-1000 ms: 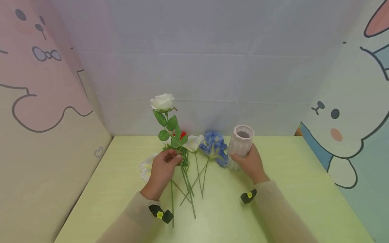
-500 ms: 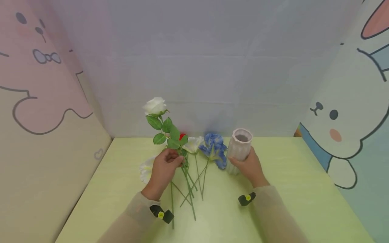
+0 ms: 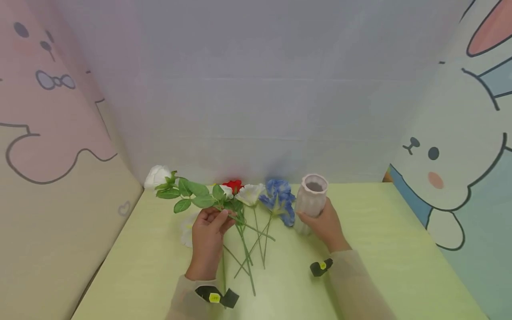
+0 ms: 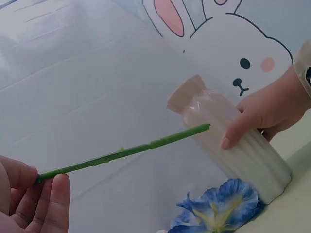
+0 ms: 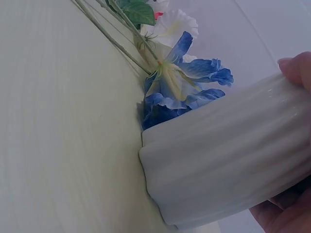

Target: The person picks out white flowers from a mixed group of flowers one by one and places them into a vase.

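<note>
While the left hand [image 3: 209, 238] pinches a leafy white rose [image 3: 198, 189], tipped sideways above the surface [image 3: 288, 289], I watch the right hand [image 3: 328, 226] grip a pale, ribbed vase [image 3: 310, 202] just beside a blue flower [image 3: 279, 195].

We see a person in plain, long beige sleeves, the left sleeve [image 3: 188, 300] and the right sleeve [image 3: 358, 282] alike. At the left cuff we notice a black band [image 3: 205, 292], a yellow tag [image 3: 214, 298] and a squarish black block [image 3: 230, 298]; at the right, a black wrist piece [image 3: 315, 269] with its own yellow marker [image 3: 322, 265].
</note>
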Action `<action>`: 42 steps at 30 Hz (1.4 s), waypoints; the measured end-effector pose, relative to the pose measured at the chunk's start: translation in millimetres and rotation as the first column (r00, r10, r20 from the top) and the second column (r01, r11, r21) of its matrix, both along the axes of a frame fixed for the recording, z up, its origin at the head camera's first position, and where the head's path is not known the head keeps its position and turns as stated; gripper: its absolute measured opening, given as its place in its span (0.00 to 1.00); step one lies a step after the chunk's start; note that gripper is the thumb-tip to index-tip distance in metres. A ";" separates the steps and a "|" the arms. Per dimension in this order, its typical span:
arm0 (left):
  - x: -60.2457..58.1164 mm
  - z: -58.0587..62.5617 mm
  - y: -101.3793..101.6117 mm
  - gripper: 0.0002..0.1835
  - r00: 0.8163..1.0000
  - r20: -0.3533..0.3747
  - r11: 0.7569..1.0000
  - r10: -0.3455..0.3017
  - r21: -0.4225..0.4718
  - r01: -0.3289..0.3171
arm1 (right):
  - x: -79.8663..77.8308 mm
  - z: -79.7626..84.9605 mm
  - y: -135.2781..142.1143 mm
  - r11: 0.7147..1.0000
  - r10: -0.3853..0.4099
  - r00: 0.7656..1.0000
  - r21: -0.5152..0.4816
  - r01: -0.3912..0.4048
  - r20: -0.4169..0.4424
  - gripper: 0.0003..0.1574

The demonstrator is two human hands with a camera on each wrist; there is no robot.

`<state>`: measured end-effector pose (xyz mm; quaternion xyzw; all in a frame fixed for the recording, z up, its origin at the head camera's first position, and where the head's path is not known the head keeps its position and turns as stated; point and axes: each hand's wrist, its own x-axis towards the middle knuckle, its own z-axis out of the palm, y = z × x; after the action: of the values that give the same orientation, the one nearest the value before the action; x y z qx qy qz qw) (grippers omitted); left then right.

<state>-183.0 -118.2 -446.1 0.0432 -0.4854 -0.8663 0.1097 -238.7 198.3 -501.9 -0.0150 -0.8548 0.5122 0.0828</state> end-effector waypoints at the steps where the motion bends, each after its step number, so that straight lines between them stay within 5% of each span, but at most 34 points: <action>1: -0.2 0.9 0.8 0.09 1.000 -0.008 1.000 0.004 0.013 -0.004 | 0.5 0.2 0.3 1.000 0.000 1.000 0.001 0.000 -0.002 0.53; 10: -6.8 1.7 18.9 0.08 0.999 -0.037 0.994 0.012 0.110 -0.008 | 3.4 1.9 0.1 1.000 0.022 0.999 0.009 -0.022 -0.023 0.51; 17: -18.3 8.8 36.9 0.09 0.997 -0.080 0.997 -0.006 0.082 0.013 | 1.7 -4.3 2.7 0.999 0.024 0.999 0.032 -0.023 -0.042 0.50; 31: -56.3 31.5 44.0 0.10 0.966 -0.243 0.979 -0.085 -0.201 0.035 | 0.9 -3.9 3.3 0.999 0.033 0.999 0.033 -0.032 -0.035 0.51; 42: -83.1 54.2 38.1 0.11 0.946 -0.290 0.919 -0.145 -0.395 0.020 | -0.6 -6.1 3.5 0.999 0.025 0.999 0.043 -0.023 -0.041 0.51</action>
<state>-266.1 -80.1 -391.9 -0.1380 -0.6244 -0.7531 0.1545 -239.3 201.8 -508.1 0.0077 -0.8637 0.4949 0.0949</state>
